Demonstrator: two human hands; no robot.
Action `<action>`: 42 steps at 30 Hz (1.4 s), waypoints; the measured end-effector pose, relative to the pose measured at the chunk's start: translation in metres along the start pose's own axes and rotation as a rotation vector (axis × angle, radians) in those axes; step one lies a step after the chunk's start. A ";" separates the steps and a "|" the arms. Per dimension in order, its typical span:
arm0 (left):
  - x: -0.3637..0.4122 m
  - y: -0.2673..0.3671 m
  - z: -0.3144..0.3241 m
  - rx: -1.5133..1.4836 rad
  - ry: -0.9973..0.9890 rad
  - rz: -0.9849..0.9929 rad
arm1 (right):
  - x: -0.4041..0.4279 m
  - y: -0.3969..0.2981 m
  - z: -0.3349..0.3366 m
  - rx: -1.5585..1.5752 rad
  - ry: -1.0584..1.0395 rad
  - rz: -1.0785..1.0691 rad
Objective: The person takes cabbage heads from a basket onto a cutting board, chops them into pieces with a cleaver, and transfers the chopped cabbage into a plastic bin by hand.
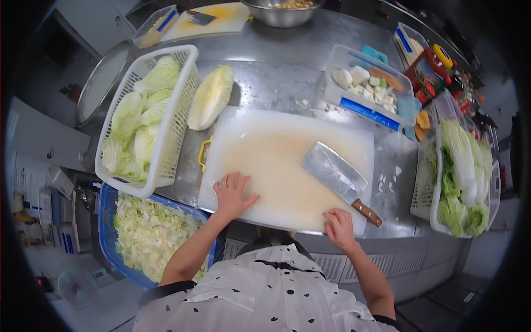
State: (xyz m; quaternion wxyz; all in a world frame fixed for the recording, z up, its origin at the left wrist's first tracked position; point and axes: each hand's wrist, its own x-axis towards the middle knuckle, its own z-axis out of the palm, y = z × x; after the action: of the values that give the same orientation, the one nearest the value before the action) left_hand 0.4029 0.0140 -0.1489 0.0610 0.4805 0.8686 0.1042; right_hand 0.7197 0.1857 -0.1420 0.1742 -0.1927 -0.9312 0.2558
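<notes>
A white plastic cutting board (274, 166) lies on the steel table before me. My left hand (233, 198) rests at its near left part, fingers spread, holding nothing. At the board's near right edge is my right hand (340, 226), its fingers curled; whether they grip the edge is unclear. A cleaver with a wooden handle (335, 172) lies flat on the board's right side, its handle just beyond my right hand, not held. One napa cabbage (211, 97) lies on the table past the board's far left corner, beside a white plastic basket (176, 124) of napa cabbages.
Chopped cabbage fills a blue crate (108, 236) at lower left. At far right stands a basket (423, 186) of leafy greens. A clear container (332, 79) holds white cut pieces. A steel bowl (284, 16) and second cutting board (232, 20) are at the back.
</notes>
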 end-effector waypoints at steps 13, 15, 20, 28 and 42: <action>0.217 -0.140 -0.077 -0.216 -0.233 -0.681 | 0.004 -0.001 0.024 -0.039 0.061 0.025; 0.221 -0.146 -0.071 -0.244 -0.224 -0.678 | 0.006 -0.001 0.024 -0.029 0.068 0.033; 0.223 -0.144 -0.048 -0.338 -0.133 -0.699 | 0.010 0.003 0.022 -0.065 0.050 0.034; 0.214 -0.148 -0.049 -0.635 0.068 -0.732 | 0.005 0.000 0.024 -0.074 0.049 0.053; 0.087 0.013 -0.048 -2.371 -0.670 -0.288 | 0.023 -0.010 -0.024 -0.303 0.219 0.203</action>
State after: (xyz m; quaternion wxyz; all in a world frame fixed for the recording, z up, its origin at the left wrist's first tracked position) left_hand 0.3573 0.0883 -0.0999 0.6877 0.0320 0.2247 0.6896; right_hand 0.7075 0.1976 -0.1123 0.2166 -0.3363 -0.9103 0.1066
